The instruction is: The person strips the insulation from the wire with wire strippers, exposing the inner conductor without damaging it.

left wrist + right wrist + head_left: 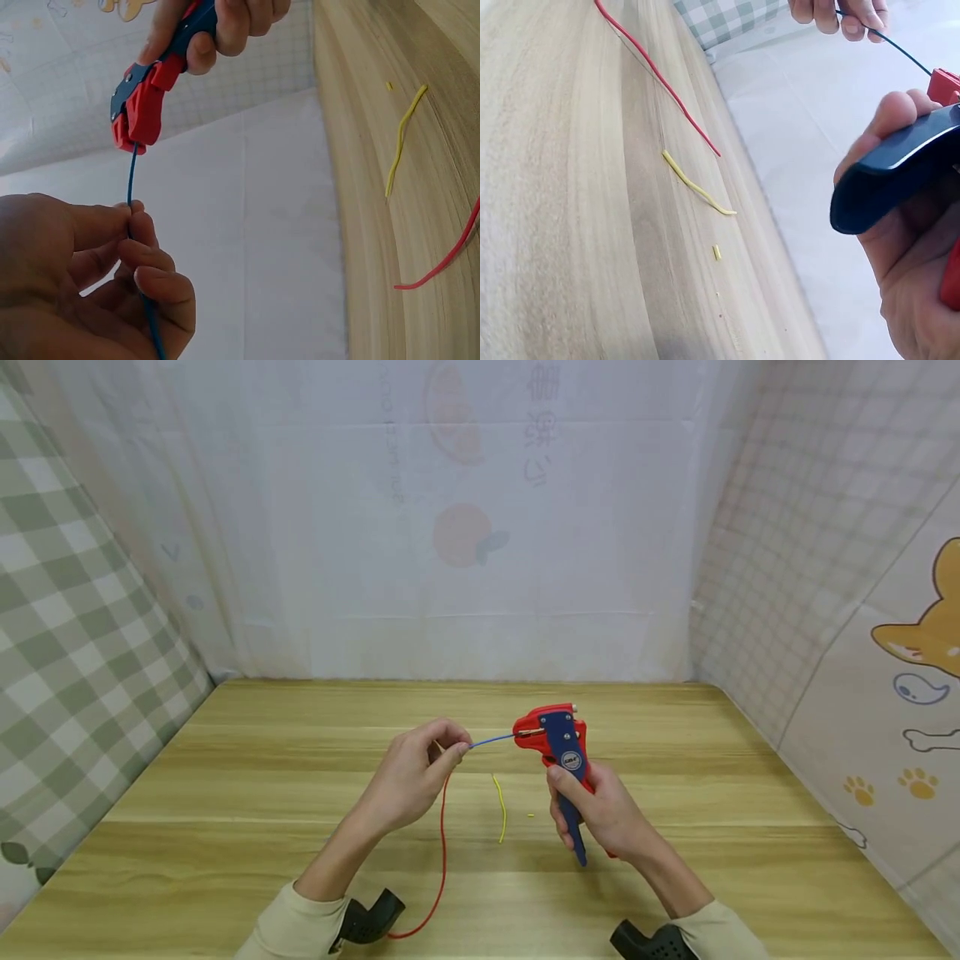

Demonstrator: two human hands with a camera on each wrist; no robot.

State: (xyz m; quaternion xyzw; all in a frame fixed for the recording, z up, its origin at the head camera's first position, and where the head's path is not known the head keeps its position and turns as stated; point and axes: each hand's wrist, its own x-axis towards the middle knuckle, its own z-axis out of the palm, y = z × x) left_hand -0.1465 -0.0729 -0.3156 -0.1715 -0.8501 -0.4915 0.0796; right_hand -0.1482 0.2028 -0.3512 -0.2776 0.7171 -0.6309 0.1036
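Right hand [607, 814] grips the red-and-blue pistol-style wire stripper [558, 752] upright above the wooden table [712, 793], nose pointing left, where the left hand [412, 777] pinches a thin blue wire [491, 741] running horizontally into it.

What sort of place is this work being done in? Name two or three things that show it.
Probably a makeshift recording booth, not a workshop: a wooden table enclosed by hung cloths, a translucent white sheet behind and a green checked cloth to one side, with a cartoon-dog cloth opposite.
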